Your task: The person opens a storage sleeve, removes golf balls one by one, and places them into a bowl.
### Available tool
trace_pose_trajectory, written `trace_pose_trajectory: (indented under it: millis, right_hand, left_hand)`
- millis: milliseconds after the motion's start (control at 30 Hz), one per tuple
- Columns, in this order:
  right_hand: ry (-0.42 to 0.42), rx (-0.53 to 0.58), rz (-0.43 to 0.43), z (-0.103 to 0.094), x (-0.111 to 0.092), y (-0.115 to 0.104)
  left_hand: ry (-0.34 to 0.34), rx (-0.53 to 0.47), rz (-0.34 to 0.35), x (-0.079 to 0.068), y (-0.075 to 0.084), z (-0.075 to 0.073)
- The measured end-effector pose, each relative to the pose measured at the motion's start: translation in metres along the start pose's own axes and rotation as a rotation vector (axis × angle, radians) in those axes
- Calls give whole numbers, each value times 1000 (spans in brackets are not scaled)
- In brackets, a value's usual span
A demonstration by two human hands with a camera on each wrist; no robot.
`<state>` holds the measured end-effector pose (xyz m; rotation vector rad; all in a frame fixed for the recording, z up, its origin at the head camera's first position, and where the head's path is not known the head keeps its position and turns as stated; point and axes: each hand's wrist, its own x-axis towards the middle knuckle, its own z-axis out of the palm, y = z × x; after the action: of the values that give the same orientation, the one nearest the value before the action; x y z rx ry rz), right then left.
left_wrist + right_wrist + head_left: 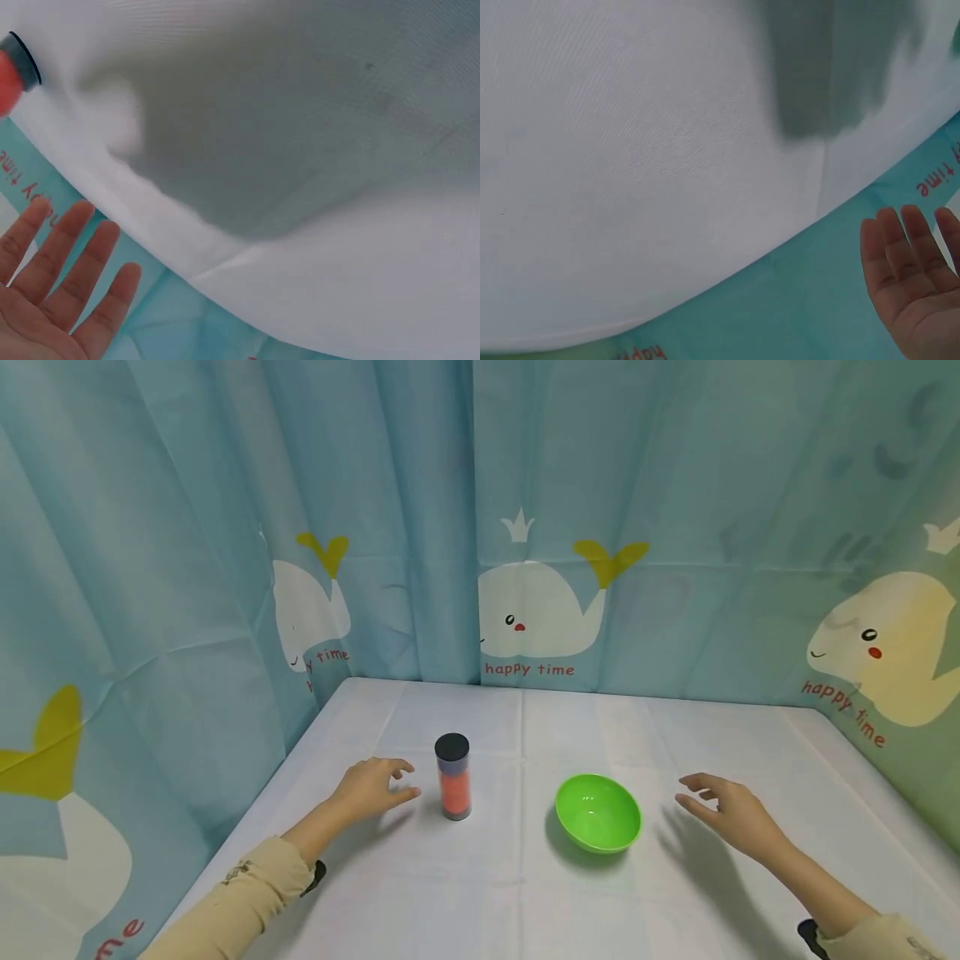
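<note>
A clear cylindrical container (454,789) with a black lid and orange-red contents stands upright on the white table, left of the middle in the head view. Just left of it is my left hand (369,789), thumb and fingers apart, not touching it. A bright green bowl (597,814) sits upright to the right of the container; its inside shows nothing in it. My right hand (729,814) hovers over the table to the bowl's right, fingers loosely bent and holding nothing. In the left wrist view, part of the container (10,75) shows at the left edge.
A white cloth (480,902) covers the table. Light blue curtains (420,485) with whale prints and "happy time" lettering hang behind it and along both sides. Both hands cast shadows on the cloth.
</note>
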<state>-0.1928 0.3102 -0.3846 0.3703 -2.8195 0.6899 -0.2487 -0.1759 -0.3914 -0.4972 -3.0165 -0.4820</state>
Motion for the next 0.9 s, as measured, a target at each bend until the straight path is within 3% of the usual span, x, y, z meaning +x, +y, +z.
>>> trace_pose_trajectory:
  millis: [167, 467, 900]
  right_hand:
    - [9, 49, 2, 3, 1, -8]
    - [66, 145, 125, -4, 3, -28]
    - [41, 220, 133, -8, 10, -51]
  left_hand:
    - [6, -18, 3, 0, 3, 0]
    - [47, -29, 14, 3, 11, -4]
    - [11, -287, -15, 7, 22, -4]
